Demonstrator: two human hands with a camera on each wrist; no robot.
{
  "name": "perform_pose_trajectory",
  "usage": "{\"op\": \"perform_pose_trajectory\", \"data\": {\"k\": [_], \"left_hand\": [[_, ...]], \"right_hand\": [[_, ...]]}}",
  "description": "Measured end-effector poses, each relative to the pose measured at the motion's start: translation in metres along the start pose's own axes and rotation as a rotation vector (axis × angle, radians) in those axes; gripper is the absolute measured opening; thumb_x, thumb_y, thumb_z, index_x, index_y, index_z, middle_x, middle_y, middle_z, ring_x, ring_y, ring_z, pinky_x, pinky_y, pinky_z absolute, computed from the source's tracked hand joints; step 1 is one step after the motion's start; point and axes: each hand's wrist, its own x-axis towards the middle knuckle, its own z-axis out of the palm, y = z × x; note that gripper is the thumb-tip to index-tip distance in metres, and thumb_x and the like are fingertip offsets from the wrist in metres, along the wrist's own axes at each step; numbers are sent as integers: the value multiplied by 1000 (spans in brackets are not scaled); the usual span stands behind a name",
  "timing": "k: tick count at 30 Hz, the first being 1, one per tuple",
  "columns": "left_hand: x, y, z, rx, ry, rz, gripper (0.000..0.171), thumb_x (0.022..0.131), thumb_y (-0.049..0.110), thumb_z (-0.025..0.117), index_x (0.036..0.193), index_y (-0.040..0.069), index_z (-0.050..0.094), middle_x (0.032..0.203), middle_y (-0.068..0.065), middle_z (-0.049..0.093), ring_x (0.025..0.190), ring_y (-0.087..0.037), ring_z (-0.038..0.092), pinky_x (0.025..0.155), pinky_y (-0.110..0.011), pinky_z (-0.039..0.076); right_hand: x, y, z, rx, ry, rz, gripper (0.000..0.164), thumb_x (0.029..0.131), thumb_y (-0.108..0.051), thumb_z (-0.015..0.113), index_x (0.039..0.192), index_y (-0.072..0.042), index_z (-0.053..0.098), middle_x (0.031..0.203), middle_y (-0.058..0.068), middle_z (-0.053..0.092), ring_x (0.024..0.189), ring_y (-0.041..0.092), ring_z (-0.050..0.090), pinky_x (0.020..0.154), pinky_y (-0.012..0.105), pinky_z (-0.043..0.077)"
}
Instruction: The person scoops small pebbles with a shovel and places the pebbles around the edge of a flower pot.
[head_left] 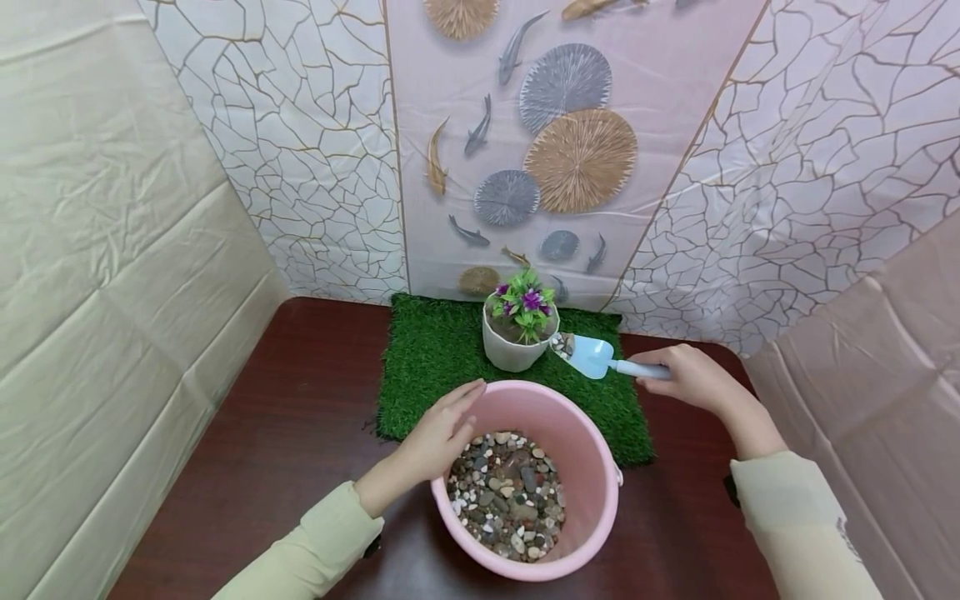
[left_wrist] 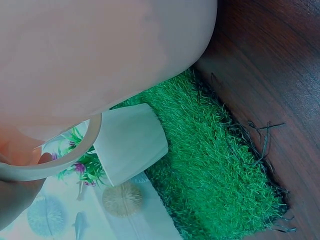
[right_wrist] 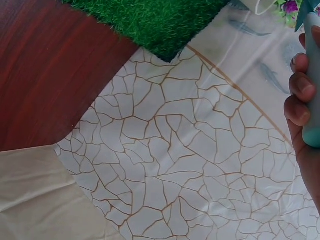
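A pink bucket (head_left: 592, 500) stands at the front of the table, with mixed pebbles (head_left: 517, 492) covering its bottom. My left hand (head_left: 438, 433) rests on the left side of its rim, fingers fairly straight. In my right hand (head_left: 686, 375) is the handle of a light blue hand scoop (head_left: 592, 357), gripped with curled fingers. A few small stones (head_left: 562, 343) lie at the scoop's front end, beside the rim of a white flowerpot (head_left: 512, 357). The pot holds soil and a green plant with purple flowers (head_left: 527, 302).
Under the pot lies a green artificial grass mat (head_left: 427, 350), partly beneath the bucket too. The dark red-brown wooden table (head_left: 315, 400) extends to both sides. Patterned cloth (head_left: 322, 150) hangs behind, and beige cloth (head_left: 112, 250) lines the sides.
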Motion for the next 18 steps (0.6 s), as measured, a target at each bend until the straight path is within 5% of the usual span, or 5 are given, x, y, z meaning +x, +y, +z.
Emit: {"op": "perform_pose_trajectory", "data": {"k": [18], "left_hand": [[1, 0, -1, -22, -13, -6, 47, 95, 6, 46, 141, -3, 38, 148, -17, 37, 136, -33, 36, 109, -48, 35]], "right_hand": [[19, 24, 10, -23, -19, 41, 28, 83, -9, 65, 110, 0, 68, 77, 0, 70, 50, 5, 41, 51, 24, 34]]}}
